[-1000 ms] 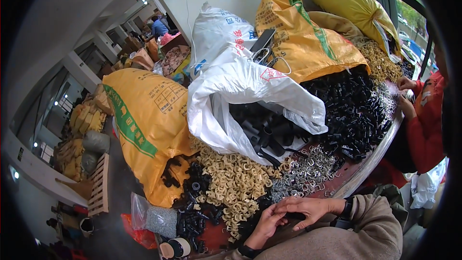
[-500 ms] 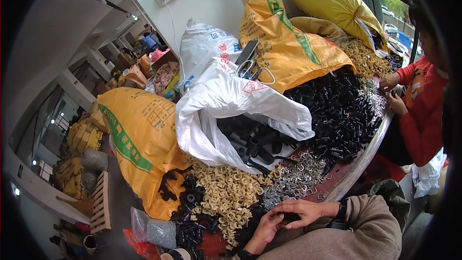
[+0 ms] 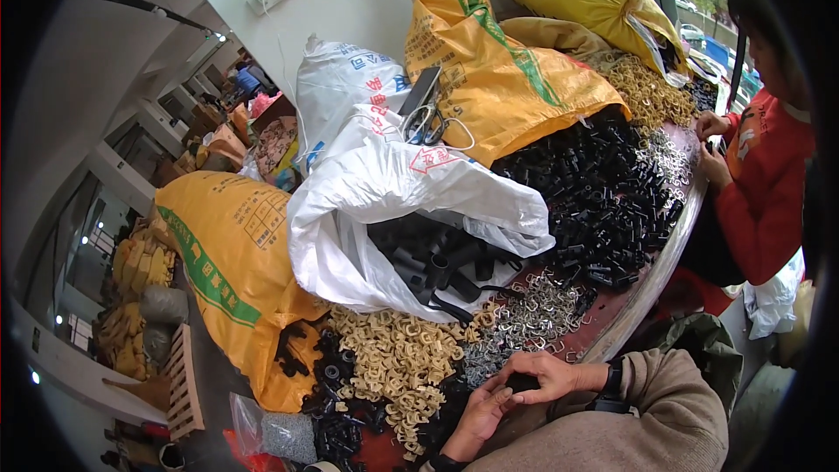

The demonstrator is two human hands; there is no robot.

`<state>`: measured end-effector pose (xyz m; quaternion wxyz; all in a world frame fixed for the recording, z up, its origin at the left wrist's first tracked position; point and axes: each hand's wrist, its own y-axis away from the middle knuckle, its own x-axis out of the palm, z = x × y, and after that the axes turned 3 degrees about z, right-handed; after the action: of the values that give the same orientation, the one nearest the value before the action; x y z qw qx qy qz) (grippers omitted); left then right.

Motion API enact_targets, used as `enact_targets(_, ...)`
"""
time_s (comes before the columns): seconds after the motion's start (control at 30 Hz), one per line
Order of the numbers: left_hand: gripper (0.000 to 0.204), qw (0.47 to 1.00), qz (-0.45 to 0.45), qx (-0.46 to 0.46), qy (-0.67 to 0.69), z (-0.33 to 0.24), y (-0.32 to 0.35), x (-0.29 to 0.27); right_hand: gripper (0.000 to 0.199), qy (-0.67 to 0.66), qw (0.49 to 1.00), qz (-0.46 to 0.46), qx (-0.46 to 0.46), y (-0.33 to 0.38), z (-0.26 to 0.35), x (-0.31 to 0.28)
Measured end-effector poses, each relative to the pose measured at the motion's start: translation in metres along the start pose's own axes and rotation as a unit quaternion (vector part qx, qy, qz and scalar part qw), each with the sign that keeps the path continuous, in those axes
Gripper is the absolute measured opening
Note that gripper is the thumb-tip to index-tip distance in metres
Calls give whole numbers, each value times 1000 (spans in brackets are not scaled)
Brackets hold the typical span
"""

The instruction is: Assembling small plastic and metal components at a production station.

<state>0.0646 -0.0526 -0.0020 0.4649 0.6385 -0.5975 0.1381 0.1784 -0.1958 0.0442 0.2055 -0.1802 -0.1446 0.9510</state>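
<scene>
Two hands [image 3: 516, 389] — one black part [image 3: 523, 382].

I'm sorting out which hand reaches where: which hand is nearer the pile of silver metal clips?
Right. The right hand lies at the edge of the silver clips; the left hand sits lower, beside the beige rings.

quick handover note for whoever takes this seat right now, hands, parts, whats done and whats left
Left hand and right hand meet at the table edge, fingers closed on one small black part.
Beige clips are heaped just left of the hands, metal clips just above them, and black tubes fill the white sack and the heap beyond.
Done: I can't pick out any finished pieces.
Left: judging by the heaps, a great deal of loose stock.
</scene>
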Motion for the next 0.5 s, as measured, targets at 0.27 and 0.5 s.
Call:
enact_targets(0.27, 46, 998, -18, 33, -56, -3, -2, 4, 37, -6, 999, -22, -31, 3, -18, 5)
enact_targets(0.5, 55, 984, -36, 132, -110, -20, -9, 20, 39, -131, 991, 15, -37, -2, -23, 18)
